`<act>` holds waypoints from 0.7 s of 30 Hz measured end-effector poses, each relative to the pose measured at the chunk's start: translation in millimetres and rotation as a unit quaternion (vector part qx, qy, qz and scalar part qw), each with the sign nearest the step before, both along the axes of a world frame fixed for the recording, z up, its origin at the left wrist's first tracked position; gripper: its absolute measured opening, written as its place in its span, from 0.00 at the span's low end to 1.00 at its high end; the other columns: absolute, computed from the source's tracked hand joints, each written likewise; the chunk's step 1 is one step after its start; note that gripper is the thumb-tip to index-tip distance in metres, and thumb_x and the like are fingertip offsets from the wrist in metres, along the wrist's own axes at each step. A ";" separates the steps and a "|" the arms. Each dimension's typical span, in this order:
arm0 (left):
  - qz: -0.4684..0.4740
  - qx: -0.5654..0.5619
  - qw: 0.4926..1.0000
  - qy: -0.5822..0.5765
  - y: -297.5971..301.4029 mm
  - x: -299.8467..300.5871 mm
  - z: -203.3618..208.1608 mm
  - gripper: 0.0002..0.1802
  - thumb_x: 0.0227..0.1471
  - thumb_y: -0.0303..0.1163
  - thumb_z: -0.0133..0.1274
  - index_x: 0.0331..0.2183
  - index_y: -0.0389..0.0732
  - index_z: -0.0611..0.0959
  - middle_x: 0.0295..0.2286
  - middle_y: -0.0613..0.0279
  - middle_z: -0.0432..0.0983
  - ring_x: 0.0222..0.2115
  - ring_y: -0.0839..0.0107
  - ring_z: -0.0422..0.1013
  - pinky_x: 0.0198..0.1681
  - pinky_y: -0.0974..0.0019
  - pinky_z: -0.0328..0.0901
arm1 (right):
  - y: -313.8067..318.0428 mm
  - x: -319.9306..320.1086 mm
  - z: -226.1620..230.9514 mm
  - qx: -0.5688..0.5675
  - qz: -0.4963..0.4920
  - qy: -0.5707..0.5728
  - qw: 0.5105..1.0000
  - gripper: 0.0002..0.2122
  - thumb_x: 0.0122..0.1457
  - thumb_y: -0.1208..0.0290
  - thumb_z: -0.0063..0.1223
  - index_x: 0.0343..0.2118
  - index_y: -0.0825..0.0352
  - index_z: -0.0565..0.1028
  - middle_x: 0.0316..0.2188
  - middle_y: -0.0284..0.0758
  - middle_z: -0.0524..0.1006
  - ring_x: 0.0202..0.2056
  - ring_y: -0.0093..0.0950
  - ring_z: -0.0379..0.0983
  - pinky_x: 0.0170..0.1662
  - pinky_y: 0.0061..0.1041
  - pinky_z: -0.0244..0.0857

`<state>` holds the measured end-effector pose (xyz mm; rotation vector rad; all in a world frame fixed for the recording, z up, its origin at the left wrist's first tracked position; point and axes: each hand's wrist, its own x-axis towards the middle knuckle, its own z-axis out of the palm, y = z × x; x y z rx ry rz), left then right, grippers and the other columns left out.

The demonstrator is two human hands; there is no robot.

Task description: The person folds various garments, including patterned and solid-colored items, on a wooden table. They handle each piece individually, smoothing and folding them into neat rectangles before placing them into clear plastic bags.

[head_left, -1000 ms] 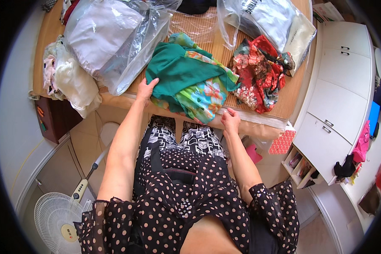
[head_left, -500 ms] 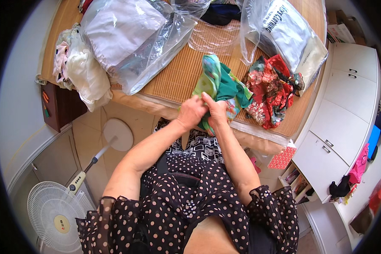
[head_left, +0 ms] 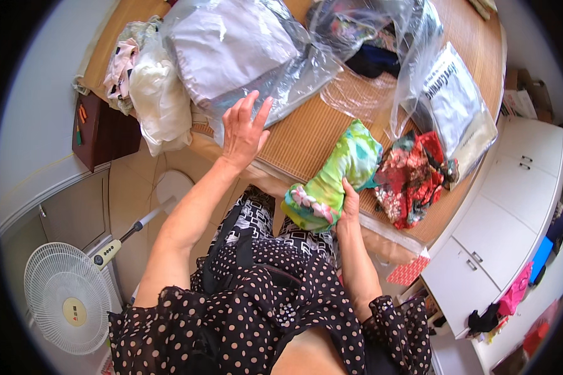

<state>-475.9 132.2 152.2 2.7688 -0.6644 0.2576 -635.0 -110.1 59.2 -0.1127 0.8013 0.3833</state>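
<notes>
A green floral cloth bundle (head_left: pixel 331 178), with teal and pink patches, is gripped at its right side by my right hand (head_left: pixel 350 199). It lies across the near edge of the mat-covered bed, its lower end jutting over my lap. My left hand (head_left: pixel 244 130) is raised with fingers apart and nothing in it, near the large clear plastic bag (head_left: pixel 294 94) that holds a folded pale lilac cloth (head_left: pixel 231 47). Just right of the bundle sits a crumpled red floral cloth (head_left: pixel 413 178).
Cream cloth (head_left: pixel 159 100) hangs over the bed's left edge. At the back, clear bags hold dark cloth (head_left: pixel 375 60); a packaged grey garment (head_left: pixel 450 94) lies to the right. A standing fan (head_left: pixel 69 300) is at lower left, white cabinets (head_left: pixel 481 231) along the right.
My left hand has let go of the green cloth and moved left, opening. My right hand still holds the cloth, now a compact bundle. The view has shifted.
</notes>
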 end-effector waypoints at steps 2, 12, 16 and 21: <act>0.008 0.022 0.999 0.034 15.4 18.6 -12.6 0.25 0.37 0.25 0.57 0.42 0.47 0.75 0.35 0.61 0.67 0.39 0.62 0.66 0.37 0.61 0.62 | 10.1 5.4 8.4 0.026 0.001 -0.005 1.000 0.21 0.55 0.61 0.47 0.46 0.71 0.67 0.44 0.46 0.72 0.46 0.42 0.68 0.54 0.44 0.57; -0.003 -0.165 0.982 0.090 32.7 30.8 21.7 0.11 0.45 0.33 0.54 0.35 0.49 0.79 0.20 0.62 0.67 0.19 0.61 0.69 0.21 0.62 0.65 | 116.7 123.4 1.9 -0.011 0.023 -0.059 0.998 0.15 0.55 0.73 0.50 0.44 0.72 0.69 0.39 0.40 0.74 0.39 0.34 0.73 0.44 0.34 0.68; -0.059 -0.190 0.979 0.054 43.3 32.2 43.5 0.14 0.42 0.32 0.55 0.37 0.49 0.79 0.18 0.65 0.63 0.18 0.66 0.68 0.21 0.63 0.65 | 154.5 182.5 7.7 -0.080 0.014 -0.148 0.986 0.14 0.54 0.75 0.50 0.44 0.70 0.69 0.37 0.38 0.74 0.35 0.31 0.73 0.39 0.30 0.70; -0.066 -0.189 0.979 0.035 56.4 30.9 52.3 0.17 0.40 0.31 0.55 0.38 0.50 0.80 0.17 0.68 0.60 0.17 0.73 0.66 0.16 0.69 0.63 | 196.2 270.6 49.7 -0.253 0.081 -0.177 0.948 0.16 0.54 0.73 0.52 0.45 0.72 0.69 0.35 0.37 0.74 0.35 0.30 0.72 0.40 0.27 0.67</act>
